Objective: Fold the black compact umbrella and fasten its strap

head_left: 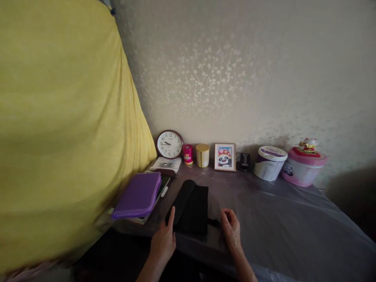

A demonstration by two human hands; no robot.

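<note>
A folded black cloth (192, 205), partly rolled along its left side, lies on the grey covered table (279, 211) near the front edge. My left hand (164, 239) rests at the cloth's near left corner, thumb stretched up along the rolled edge, fingers hidden. My right hand (230, 227) sits at the cloth's near right corner with curled fingers on a dark strap or corner sticking out of it.
A purple zip case (138, 194) lies left of the cloth on papers. Along the wall stand a clock (169, 143), two small tins (195, 154), a framed picture (225, 156), a white tub (269, 162) and a pink tub (302, 164). A yellow cloth (58, 129) hangs at the left.
</note>
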